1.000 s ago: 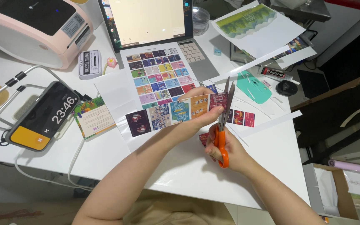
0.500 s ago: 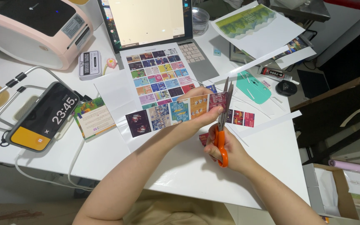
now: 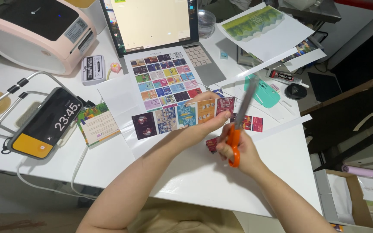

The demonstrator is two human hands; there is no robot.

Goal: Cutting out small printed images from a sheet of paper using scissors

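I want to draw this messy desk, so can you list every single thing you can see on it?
orange-handled scissors: one, orange and grey, in the right hand
strip of small colourful printed pictures: one, many colours, held above the table
printed sheet of little picture squares: one, many colours, on the laptop
open laptop: one, silver, top middle
pink label printer: one, pink, top left
phone on a wire stand: one, black and orange, left
teal plastic cutter: one, teal, right of the sheet
glue tube: one, black and white, right
white table: one, white, under everything
left hand: one, pinching the strip
right hand: one, gripping the scissors
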